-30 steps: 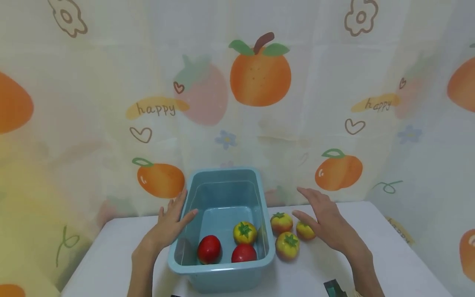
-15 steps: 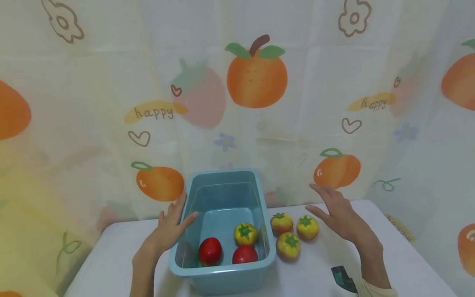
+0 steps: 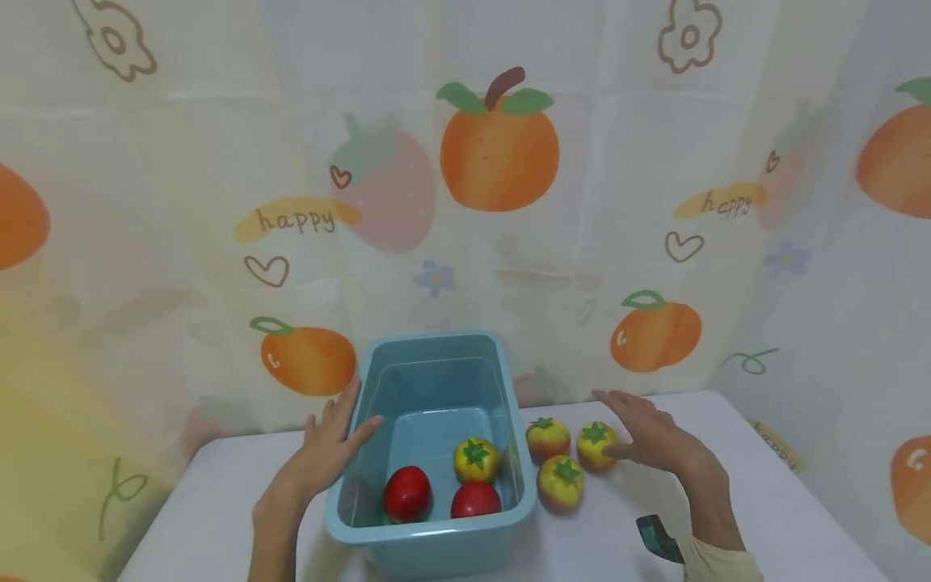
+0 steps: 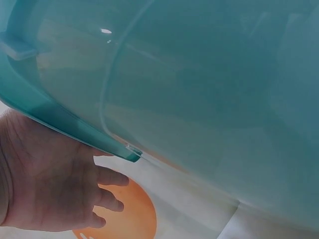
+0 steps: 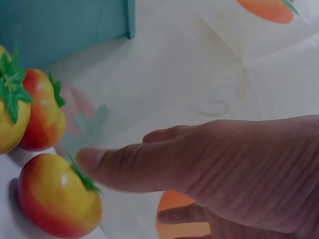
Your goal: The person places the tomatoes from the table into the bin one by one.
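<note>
Fruit [image 3: 592, 456], yel, edge partly behind R hand [image 3: 650, 436]; contact unclear

The blue bin [image 3: 440, 550] is touched on its left by the left hand [image 3: 325, 449]; to its right, three yellow fruits [image 3: 560, 487] are flanked by the right hand [image 3: 649, 435].

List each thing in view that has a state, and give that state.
Blue bin: upright, open-topped.
Two red fruits: inside the bin.
Yellow fruit: inside the bin, leafy top up.
Three yellow-red fruits: on the table, leafy tops up.
Left hand: spread at the bin's rim.
Right hand: holding nothing; contact with nearest fruit unclear.
</note>
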Tool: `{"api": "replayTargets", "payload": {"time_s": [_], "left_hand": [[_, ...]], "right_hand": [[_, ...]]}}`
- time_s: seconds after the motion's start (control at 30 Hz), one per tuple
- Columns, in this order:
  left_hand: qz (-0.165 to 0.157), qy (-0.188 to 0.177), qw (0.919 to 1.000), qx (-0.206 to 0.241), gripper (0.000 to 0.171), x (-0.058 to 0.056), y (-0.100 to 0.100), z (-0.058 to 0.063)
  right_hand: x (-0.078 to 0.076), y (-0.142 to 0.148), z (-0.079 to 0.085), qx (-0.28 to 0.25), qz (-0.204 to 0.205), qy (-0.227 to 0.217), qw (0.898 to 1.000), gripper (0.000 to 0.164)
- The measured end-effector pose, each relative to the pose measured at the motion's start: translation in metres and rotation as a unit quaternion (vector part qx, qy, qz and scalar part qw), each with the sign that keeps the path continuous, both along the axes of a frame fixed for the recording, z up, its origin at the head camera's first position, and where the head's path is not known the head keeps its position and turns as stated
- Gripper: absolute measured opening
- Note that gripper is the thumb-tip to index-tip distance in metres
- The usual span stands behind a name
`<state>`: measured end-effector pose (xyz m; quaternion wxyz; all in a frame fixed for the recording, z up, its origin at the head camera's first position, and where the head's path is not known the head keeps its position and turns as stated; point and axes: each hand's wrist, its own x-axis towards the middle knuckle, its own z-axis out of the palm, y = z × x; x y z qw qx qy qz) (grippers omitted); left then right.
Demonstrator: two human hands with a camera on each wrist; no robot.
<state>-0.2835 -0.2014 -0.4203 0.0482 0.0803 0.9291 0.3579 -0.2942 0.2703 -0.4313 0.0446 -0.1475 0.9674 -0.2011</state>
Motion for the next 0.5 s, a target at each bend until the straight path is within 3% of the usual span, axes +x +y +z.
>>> {"api": "replayTargets", "payload": {"time_s": [0.37,0.5], "left_hand": [[0.006,-0.016,0.9998,-0.002,0.091,-0.002,0.004,0.003],[0.007,-0.021,0.9997,-0.005,0.090,-0.002,0.002,0.004]], "right_hand": [[-0.009,-0.001,-0.014,-0.002,-0.037,-0.113,0.993,0.084],[-0.011,-0.004,-0.018,0.024,-0.033,-0.103,0.994,0.081]]}}
